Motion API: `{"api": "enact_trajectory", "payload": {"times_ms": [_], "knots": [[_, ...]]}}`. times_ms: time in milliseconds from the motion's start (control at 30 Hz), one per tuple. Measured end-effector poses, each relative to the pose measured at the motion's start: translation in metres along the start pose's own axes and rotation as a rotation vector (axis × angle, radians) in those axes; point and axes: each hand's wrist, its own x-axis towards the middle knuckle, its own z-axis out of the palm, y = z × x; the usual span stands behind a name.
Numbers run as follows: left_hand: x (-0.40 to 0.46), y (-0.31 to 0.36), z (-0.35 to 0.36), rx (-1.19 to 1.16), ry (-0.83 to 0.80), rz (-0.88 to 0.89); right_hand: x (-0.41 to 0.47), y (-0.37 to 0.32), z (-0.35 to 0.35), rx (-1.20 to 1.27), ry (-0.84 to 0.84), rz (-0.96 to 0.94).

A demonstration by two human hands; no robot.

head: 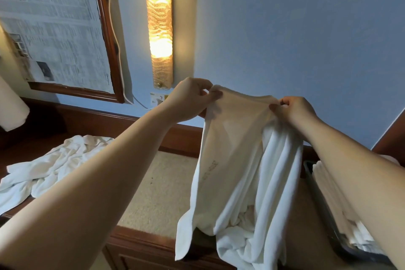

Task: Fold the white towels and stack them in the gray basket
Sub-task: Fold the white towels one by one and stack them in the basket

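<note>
White towel (238, 160), one, held up in front of us above the tabletop (162, 193): our left hand (188, 101) pinches its upper left corner between thumb and curled fingers, our right hand (295, 109) pinches the upper right corner the same way. The top edge is stretched between the two hands; the rest hangs in long folds, and its lower end bunches on the tabletop's near edge. Faint lettering runs down the towel's left side, too pale for us to read.

Gray basket (324, 201), at the right edge, partly hidden behind our right forearm: it holds a stack of folded white towels (328, 186).

Crumpled white towels (50, 162), a loose heap, lying on the tabletop at far left, well apart from the basket.

Tabletop: beige surface with a dark wooden border.

On the blue wall: a lit amber wall lamp (158, 26), upright; to its left a wooden frame (107, 28) covered with newspaper sheets (48, 22), print too small for us to read.
</note>
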Motion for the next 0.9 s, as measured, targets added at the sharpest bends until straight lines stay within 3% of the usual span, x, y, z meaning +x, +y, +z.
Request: {"api": "enact_trajectory", "payload": {"times_ms": [567, 733, 900], "knots": [[-0.002, -0.016, 0.004, -0.062, -0.03, 0.002, -0.011, 0.006, 0.017, 0.045, -0.031, 0.077], [-0.005, -0.022, 0.022, 0.012, 0.036, -0.023, -0.018, 0.027, 0.036, 0.146, -0.098, 0.236], [-0.001, -0.027, 0.057, 0.097, 0.06, -0.064, -0.034, 0.045, 0.04, 0.443, -0.196, 0.542]]}}
